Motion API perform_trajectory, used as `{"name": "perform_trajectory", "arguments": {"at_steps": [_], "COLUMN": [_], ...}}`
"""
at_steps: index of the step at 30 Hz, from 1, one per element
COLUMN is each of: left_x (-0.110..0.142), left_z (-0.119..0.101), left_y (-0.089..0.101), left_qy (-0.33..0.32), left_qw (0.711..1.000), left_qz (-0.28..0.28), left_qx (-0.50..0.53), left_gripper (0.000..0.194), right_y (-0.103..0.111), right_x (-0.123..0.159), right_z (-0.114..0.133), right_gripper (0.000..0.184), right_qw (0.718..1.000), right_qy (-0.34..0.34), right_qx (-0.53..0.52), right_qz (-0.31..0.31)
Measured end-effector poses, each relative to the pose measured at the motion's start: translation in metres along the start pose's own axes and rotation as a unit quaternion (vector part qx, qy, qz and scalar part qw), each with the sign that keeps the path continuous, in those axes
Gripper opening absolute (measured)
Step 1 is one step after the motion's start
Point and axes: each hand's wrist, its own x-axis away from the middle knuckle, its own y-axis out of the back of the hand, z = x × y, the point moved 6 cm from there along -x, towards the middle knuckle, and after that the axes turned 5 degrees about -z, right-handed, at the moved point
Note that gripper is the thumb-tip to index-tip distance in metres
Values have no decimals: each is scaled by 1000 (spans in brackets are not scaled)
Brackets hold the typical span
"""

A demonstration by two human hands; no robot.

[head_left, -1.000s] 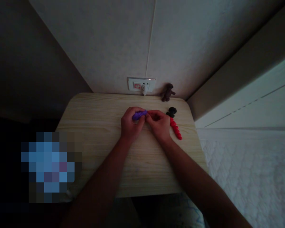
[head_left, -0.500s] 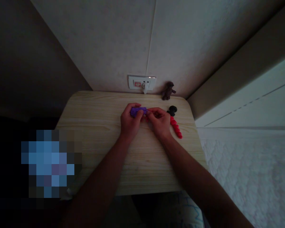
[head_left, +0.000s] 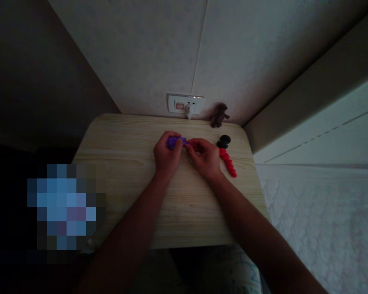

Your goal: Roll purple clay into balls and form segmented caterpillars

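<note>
A lump of purple modelling clay (head_left: pixel 172 142) is held above the wooden table, wrapped by the fingers of my left hand (head_left: pixel 168 154) with the thumb pressed on its near side. My right hand (head_left: pixel 205 158) pinches the clay's right end between thumb and fingertips. Its other fingers are curled. Just right of that hand lies a row of red clay pieces (head_left: pixel 228 162), running toward the table's right edge. Two black rounded pieces (head_left: pixel 224 141) rest above the red row.
A small brown bear-like figure (head_left: pixel 220 116) stands at the back of the wooden table (head_left: pixel 119 163), by the wall. Behind it is a wall socket (head_left: pixel 185 104) with a white plug in it. A white quilted surface (head_left: pixel 322 220) lies to the right. A blurred-out patch covers the lower left.
The view has shifted slightly. My right fingertips now sit a little nearer my left thumb, and less of the purple clay shows. Both hands keep hold of it.
</note>
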Motion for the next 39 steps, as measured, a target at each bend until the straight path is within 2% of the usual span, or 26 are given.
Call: {"name": "perform_trajectory", "arguments": {"at_steps": [6,14,24,29,35,39], "left_x": [2,4,4,3,1,1], "left_z": [-6,-17,-16,-13,-13,-13], "left_y": [6,13,10,13,15,12], "left_qy": [-3,-34,-56,-48,-78,-90], "left_qw": [999,995,995,993,988,988], "left_qz": [-43,-77,-58,-81,-89,-65], "left_qx": [-12,-56,-64,-77,-97,-112], "left_gripper": [9,11,12,13,18,15], "right_y": [-6,-3,1,7,6,2], "right_x": [0,0,-4,-5,-5,-4], "right_z": [-5,-4,-18,-19,-13,-12], "right_gripper": [29,29,34,36,35,34], "right_qw": [997,995,987,986,990,991], "right_qy": [-50,-54,-87,-72,-62,-76], "right_qx": [-57,-82,-112,-117,-100,-95], "right_qz": [1,-36,-74,-94,-73,-55]}}
